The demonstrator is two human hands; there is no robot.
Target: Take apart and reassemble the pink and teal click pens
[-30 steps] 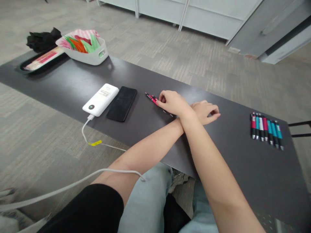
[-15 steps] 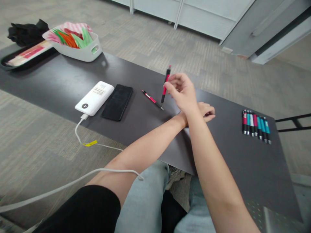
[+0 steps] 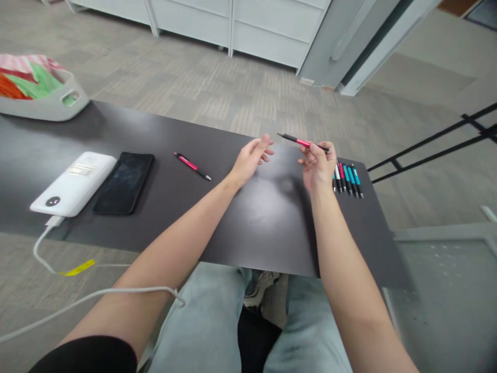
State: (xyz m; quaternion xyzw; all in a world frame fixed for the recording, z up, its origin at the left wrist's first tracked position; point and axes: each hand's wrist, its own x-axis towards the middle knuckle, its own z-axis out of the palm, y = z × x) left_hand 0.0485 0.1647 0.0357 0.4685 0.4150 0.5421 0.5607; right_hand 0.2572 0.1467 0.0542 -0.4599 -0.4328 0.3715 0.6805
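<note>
Lying loose, one red pen (image 3: 193, 167) is left of centre. Mid-frame, my left hand (image 3: 249, 160) is empty, half-curled; right of centre, my right hand (image 3: 319, 167) pinches a second pen (image 3: 302, 142), leaving two outside the partly hidden row of pens (image 3: 347, 176) at right.

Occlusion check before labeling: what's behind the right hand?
Behind the right hand, a row of pens on the table: white, red and teal barrels, plus a teal sliver at the hand's edge. The hand covers the row's left end; how much is hidden can't be told.
</note>
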